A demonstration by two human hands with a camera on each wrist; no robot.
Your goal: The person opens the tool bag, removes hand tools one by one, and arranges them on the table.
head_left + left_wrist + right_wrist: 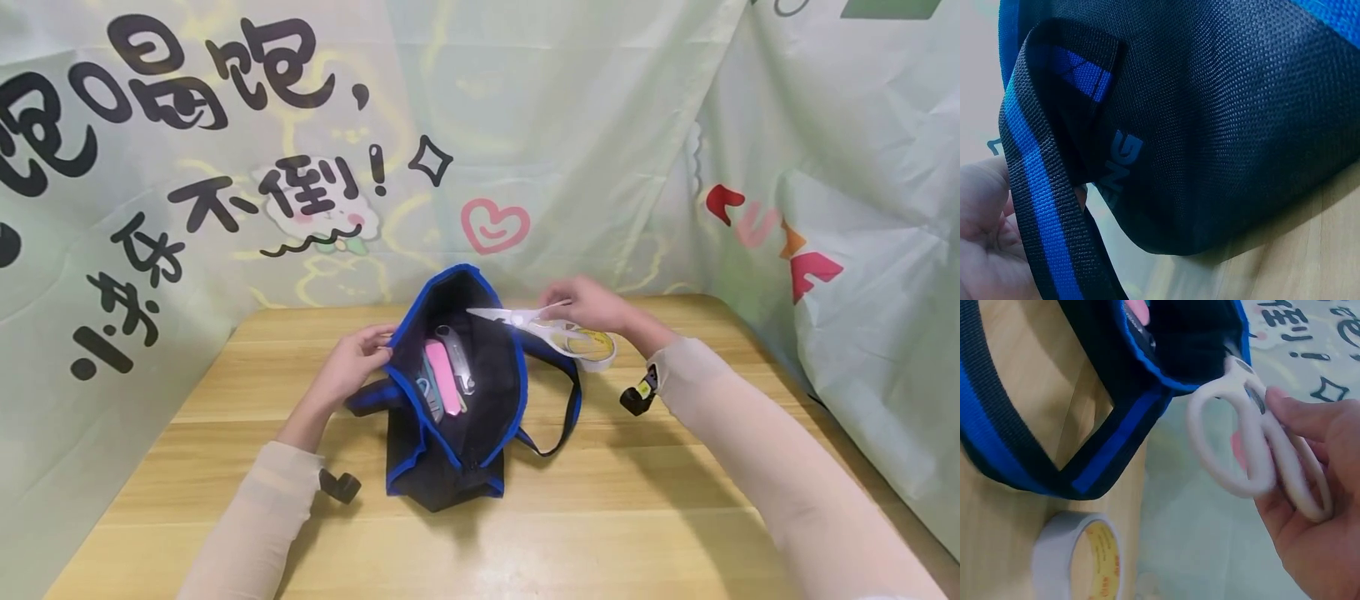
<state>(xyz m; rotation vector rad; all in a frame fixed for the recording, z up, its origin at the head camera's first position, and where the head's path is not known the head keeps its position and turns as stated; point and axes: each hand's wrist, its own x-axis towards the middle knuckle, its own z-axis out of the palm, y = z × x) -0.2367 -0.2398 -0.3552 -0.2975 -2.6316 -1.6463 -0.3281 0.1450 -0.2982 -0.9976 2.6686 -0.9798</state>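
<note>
A black bag with blue trim [457, 400] lies open on the wooden table [637, 500]. Inside it I see a pink item [442, 377], a clear item [457, 354] and a light blue item [429, 398]. My left hand [358, 360] grips the bag's left rim; its palm [985, 244] shows beside the blue-striped strap [1041, 206]. My right hand [592, 304] holds white scissors [525, 321] by the handles [1260, 450], blades pointing left over the bag's opening. A roll of tape [592, 348] lies beside the bag, under that hand, also seen as the tape roll [1082, 559].
A strap loop [558, 417] trails right of the bag on the table. Printed pale green sheeting [525, 142] hangs behind and along the right side [862, 275]. Bare wood lies in front of the bag.
</note>
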